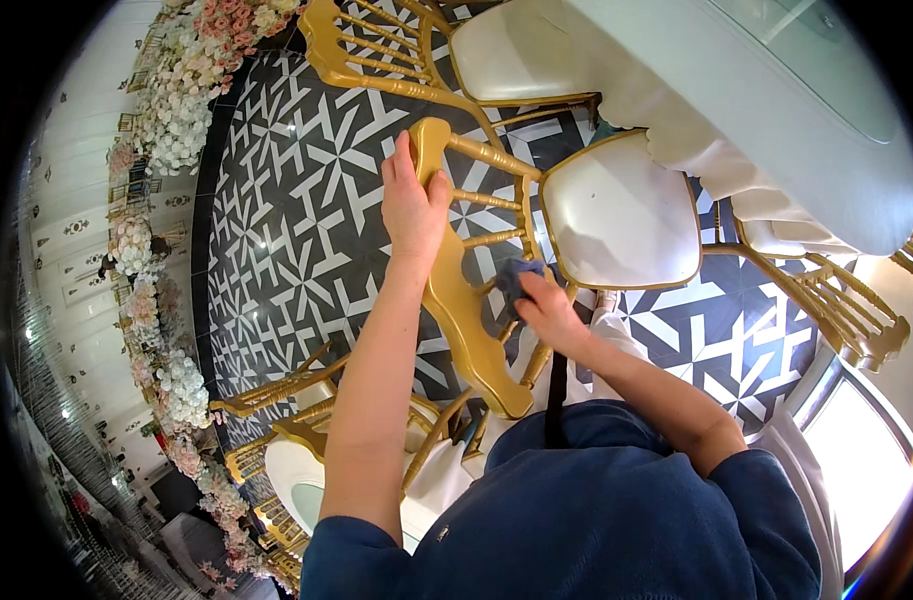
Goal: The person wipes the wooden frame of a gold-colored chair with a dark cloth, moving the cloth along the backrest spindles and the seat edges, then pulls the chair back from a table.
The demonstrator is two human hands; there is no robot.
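A gold chiavari chair stands in front of me, with a cream padded seat (621, 214) and a backrest of turned spindles. My left hand (417, 206) grips the wide top rail (464, 322) near its far end, thumb on the upper face and fingers over the outer edge. In my right hand (550, 307) is a bunched blue-grey cloth (515, 283), pressed among the spindles at the near part of the backrest. The cloth and fingers partly cover the spindles there. A small dark spot (594, 196) shows on the seat.
Another gold chair (396, 82) stands just beyond, and one more (839, 300) to the right. A white-draped table (726, 97) with a glass top borders the seats. More gold chairs (291, 390) are at lower left. Flower arrangements (179, 112) line the left side beyond the patterned floor (299, 195).
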